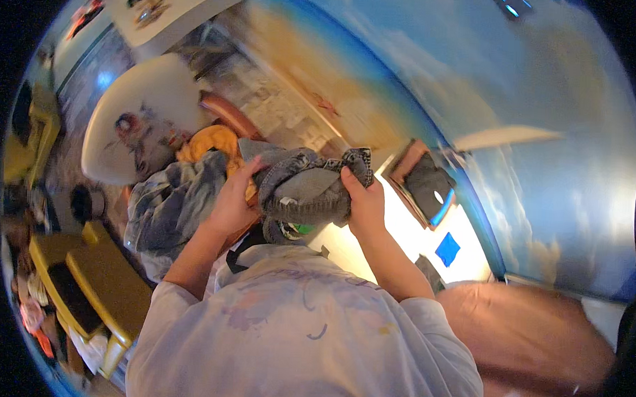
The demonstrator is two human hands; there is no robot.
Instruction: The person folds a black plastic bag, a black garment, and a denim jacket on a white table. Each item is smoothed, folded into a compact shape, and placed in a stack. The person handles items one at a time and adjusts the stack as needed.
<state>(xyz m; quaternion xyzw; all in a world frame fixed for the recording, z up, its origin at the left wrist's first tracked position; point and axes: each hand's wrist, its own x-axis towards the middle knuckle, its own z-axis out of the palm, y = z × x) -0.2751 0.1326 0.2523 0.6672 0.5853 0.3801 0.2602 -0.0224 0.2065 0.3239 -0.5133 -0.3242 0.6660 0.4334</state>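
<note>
A dark grey denim garment (313, 195), bunched up, is between my two hands in front of my chest. My right hand (365, 200) grips its right end, the thumb on top near a stitched edge. My left hand (236, 201) is at its left side with the fingers spread and slightly blurred; whether it touches the cloth is not clear. Left of my left hand lies a heap of blue-grey denim (184, 204), with an orange cloth (212, 145) behind it. A folded dark garment (429, 184) lies on a brightly lit white surface (406, 238) to the right.
A white chair back with a printed picture (142, 119) stands at the left. Yellow-edged brown furniture (100, 280) is at the lower left. A blue square (447, 249) lies on the lit surface, beside the painted wall (508, 152). Brown fabric (523, 326) spreads at the lower right.
</note>
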